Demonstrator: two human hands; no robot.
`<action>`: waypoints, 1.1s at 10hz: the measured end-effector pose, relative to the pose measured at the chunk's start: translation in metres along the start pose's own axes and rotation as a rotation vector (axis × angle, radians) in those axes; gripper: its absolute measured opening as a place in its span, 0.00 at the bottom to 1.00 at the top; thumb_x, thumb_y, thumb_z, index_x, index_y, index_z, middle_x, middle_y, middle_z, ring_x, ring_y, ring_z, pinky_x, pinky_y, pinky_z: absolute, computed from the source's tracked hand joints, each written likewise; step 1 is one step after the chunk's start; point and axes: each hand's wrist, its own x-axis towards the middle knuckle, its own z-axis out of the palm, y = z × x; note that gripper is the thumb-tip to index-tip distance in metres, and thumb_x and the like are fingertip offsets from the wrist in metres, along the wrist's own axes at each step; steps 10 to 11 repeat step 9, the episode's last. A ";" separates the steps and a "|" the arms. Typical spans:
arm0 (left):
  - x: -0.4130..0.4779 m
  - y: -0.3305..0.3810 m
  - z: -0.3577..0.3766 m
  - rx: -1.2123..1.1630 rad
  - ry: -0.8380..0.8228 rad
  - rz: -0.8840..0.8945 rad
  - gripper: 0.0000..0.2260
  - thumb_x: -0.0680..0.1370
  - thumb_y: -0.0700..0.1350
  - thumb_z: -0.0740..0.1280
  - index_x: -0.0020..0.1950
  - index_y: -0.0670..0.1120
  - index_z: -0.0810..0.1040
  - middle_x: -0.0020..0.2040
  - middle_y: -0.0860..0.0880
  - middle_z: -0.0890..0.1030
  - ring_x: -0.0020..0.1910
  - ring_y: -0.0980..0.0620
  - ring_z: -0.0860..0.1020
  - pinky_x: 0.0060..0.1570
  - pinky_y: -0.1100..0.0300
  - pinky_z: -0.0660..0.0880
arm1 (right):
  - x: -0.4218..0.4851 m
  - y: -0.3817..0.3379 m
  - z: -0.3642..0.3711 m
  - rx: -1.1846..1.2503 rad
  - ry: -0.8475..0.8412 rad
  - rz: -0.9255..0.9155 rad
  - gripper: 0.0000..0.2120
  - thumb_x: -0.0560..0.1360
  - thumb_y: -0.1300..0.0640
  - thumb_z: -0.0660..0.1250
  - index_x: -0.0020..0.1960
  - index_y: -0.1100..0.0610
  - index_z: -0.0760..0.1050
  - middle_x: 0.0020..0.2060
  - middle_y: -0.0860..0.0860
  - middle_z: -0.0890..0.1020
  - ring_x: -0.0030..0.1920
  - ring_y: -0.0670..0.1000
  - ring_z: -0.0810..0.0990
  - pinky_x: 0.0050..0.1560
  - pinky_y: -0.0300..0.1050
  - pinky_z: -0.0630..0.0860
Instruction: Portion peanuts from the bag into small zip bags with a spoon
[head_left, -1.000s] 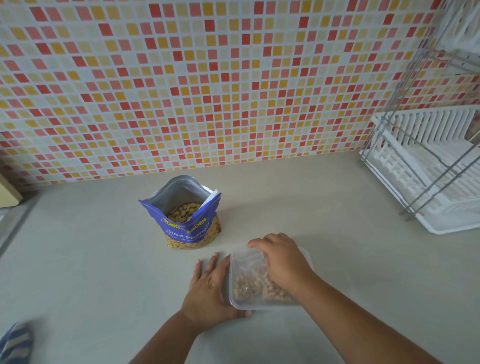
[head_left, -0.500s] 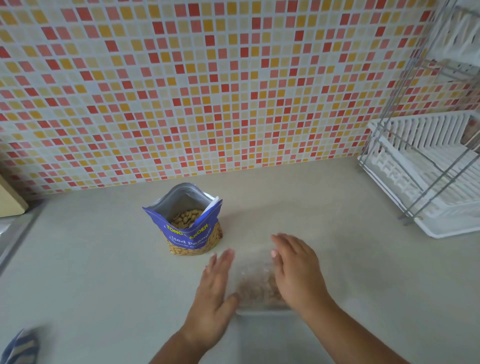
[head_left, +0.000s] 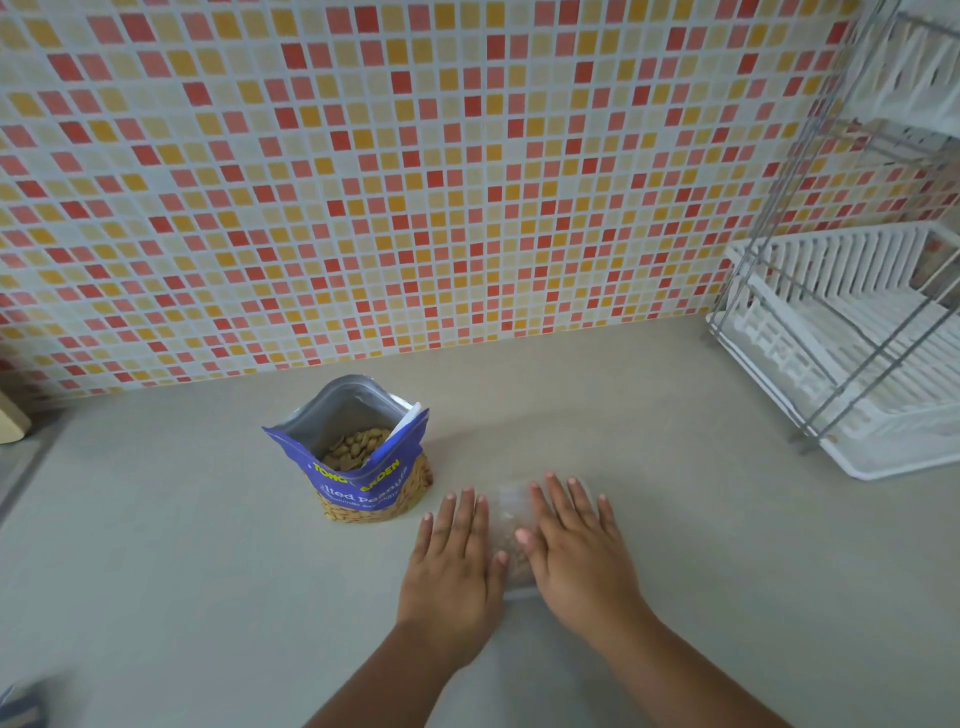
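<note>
While your left hand (head_left: 452, 561) and right hand (head_left: 576, 551) lie flat, gripping nothing, the small zip bag (head_left: 508, 525) sits partly beneath them at six o'clock on the counter (head_left: 701, 545), probably light, soft and slippery, best pinched at its top seal.

Grey countertop (head_left: 675, 519), mosaic tile wall (head_left: 415, 182), white dish rack (head_left: 852, 358) at right

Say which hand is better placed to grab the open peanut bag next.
Probably left. The left hand lies flat, and the peanut bag stands just beyond its fingertips, to its left. The right hand rests on the zip bag, farther off, and would have to cross over the left.
</note>
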 end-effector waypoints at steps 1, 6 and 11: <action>0.022 -0.005 -0.004 0.042 0.074 -0.016 0.32 0.78 0.57 0.35 0.75 0.42 0.58 0.76 0.46 0.55 0.76 0.49 0.55 0.75 0.53 0.46 | 0.026 0.001 -0.001 0.013 0.010 -0.013 0.35 0.79 0.41 0.35 0.62 0.52 0.79 0.62 0.50 0.80 0.61 0.54 0.80 0.64 0.56 0.72; 0.057 -0.016 -0.011 0.085 -0.023 -0.047 0.31 0.81 0.53 0.39 0.62 0.42 0.79 0.62 0.46 0.80 0.62 0.48 0.78 0.62 0.52 0.72 | 0.063 -0.004 -0.012 0.076 0.013 -0.095 0.54 0.58 0.34 0.15 0.78 0.50 0.48 0.78 0.49 0.48 0.78 0.53 0.44 0.75 0.55 0.40; 0.054 -0.006 -0.031 0.008 -0.045 -0.086 0.49 0.62 0.64 0.16 0.77 0.44 0.42 0.79 0.48 0.43 0.78 0.50 0.41 0.69 0.58 0.34 | 0.056 -0.005 -0.036 0.068 -0.044 -0.062 0.50 0.62 0.30 0.19 0.78 0.48 0.45 0.78 0.46 0.46 0.78 0.50 0.41 0.75 0.56 0.37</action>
